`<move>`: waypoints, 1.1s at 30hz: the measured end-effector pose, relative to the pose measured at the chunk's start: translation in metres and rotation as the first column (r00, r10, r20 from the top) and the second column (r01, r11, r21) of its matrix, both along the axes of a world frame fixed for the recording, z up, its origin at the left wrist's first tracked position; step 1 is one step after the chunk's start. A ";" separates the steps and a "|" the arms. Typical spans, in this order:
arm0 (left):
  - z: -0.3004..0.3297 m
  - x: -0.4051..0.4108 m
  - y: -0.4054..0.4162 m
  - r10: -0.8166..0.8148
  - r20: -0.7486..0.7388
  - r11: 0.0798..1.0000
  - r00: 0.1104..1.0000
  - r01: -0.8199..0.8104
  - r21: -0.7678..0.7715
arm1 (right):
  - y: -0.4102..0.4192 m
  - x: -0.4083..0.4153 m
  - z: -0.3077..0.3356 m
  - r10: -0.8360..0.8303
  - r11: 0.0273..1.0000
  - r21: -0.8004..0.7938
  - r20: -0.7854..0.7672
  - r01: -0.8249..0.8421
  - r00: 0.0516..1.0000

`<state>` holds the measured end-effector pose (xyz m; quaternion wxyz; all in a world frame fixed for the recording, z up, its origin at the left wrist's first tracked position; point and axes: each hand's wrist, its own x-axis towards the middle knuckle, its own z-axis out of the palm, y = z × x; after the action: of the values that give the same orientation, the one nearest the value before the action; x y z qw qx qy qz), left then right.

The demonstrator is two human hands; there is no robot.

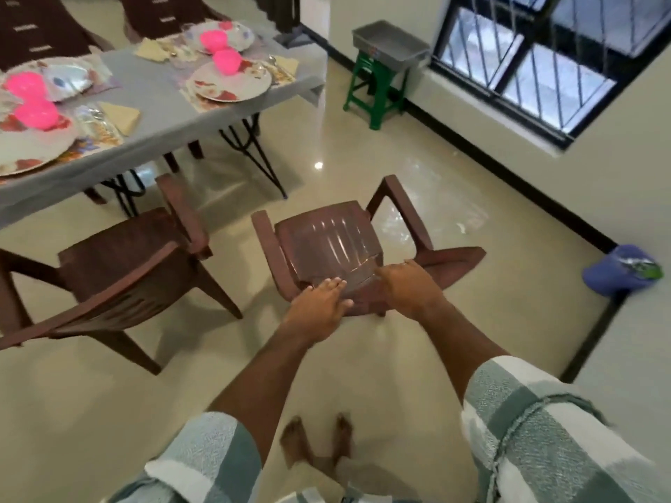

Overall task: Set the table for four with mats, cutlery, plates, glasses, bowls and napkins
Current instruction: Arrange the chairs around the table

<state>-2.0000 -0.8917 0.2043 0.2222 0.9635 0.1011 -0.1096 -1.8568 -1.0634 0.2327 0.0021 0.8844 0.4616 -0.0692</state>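
The table (152,96) under a grey cloth stands at the upper left. On it are floral mats with patterned plates (228,85), pink bowls (227,59), folded cream napkins (121,116) and cutlery (94,121). In front of me a brown plastic armchair (326,241) faces away, apart from the table. My left hand (319,303) lies with straight fingers on the top of its backrest. My right hand (406,285) rests on the same backrest edge, fingers pointing left.
A second brown armchair (130,263) stands at the table's near side, to the left. Two more chairs (36,27) are behind the table. A green stool (377,85) carries a grey tray (390,39) by the barred window (526,49). A blue cap (622,270) lies on the floor at the right.
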 end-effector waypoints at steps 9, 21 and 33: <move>-0.007 0.024 -0.101 -0.046 -0.031 0.979 0.998 0.051 0.199 | -0.124 0.035 -0.013 -0.039 0.999 0.009 -0.028 0.039 0.999; -0.017 0.025 -0.140 0.482 -0.067 0.860 0.873 -0.457 0.228 | -0.169 0.093 -0.043 0.114 0.993 0.039 -0.174 -0.109 0.978; -0.015 0.048 -0.122 0.507 -0.126 0.851 0.853 -0.471 0.232 | -0.142 0.124 -0.073 0.050 0.988 0.151 -0.304 -0.003 0.951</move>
<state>-1.9521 -1.0141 0.1894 0.1384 0.9084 0.3738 -0.1267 -1.7330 -1.2056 0.1592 -0.1347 0.8543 0.4721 -0.1708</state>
